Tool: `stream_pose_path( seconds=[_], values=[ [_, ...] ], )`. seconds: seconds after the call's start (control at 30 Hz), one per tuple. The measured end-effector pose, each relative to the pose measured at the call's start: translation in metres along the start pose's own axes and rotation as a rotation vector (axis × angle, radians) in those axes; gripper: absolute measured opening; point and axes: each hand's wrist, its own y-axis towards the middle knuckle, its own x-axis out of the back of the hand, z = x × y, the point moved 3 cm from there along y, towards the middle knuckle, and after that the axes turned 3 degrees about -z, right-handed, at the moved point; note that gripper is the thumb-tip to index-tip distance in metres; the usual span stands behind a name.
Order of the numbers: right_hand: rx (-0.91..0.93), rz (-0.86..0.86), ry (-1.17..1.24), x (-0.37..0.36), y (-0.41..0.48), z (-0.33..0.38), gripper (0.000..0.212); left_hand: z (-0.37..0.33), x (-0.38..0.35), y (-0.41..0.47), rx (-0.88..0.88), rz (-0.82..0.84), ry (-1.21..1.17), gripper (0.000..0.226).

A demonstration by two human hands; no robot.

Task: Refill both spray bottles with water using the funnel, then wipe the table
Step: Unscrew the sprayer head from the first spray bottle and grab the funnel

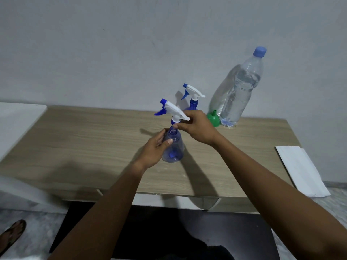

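A clear blue spray bottle [174, 147] stands on the wooden table [84, 139], its neck open. My left hand [155, 149] grips its body from the left. My right hand [197, 126] pinches the white and blue trigger head [171, 108], lifted just above the neck. A second spray bottle [193, 98] with its head on stands behind, near the wall. A green funnel [214, 119] lies mouth-down beside a large water bottle [240, 85] with a blue cap, mostly full.
A folded white cloth [302, 169] lies on the table's right end, overhanging the front edge. A white surface [16, 119] adjoins the table on the left. A sandalled foot [13, 233] shows on the floor at lower left.
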Motion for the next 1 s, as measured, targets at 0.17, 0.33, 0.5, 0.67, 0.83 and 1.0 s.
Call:
stream_pose_path(
  seconds=[0.17,0.33,0.5,0.67,0.83,1.0],
  values=[
    [0.04,-0.095,0.223,0.03,0.002,0.037,0.014,0.006,0.01,0.011,0.002,0.021,0.062,0.047],
    [0.121,-0.296,0.328,0.068,0.011,0.068,0.016,0.0,0.011,0.019,0.015,-0.024,0.06,0.064],
    [0.005,-0.338,0.021,0.07,0.019,0.02,0.029,0.0,0.005,0.018,-0.02,-0.028,0.097,0.05],
    [-0.229,-0.194,-0.327,0.032,0.003,-0.066,0.027,0.009,0.003,0.017,-0.026,0.012,0.059,0.047],
    [-0.309,-0.073,-0.504,-0.003,0.001,-0.111,0.028,0.013,0.004,0.019,-0.044,0.024,0.067,0.054],
    [-0.359,-0.107,-0.509,-0.023,0.004,-0.127,0.035,0.015,0.004,0.02,-0.039,0.011,0.076,0.054]
  ],
)
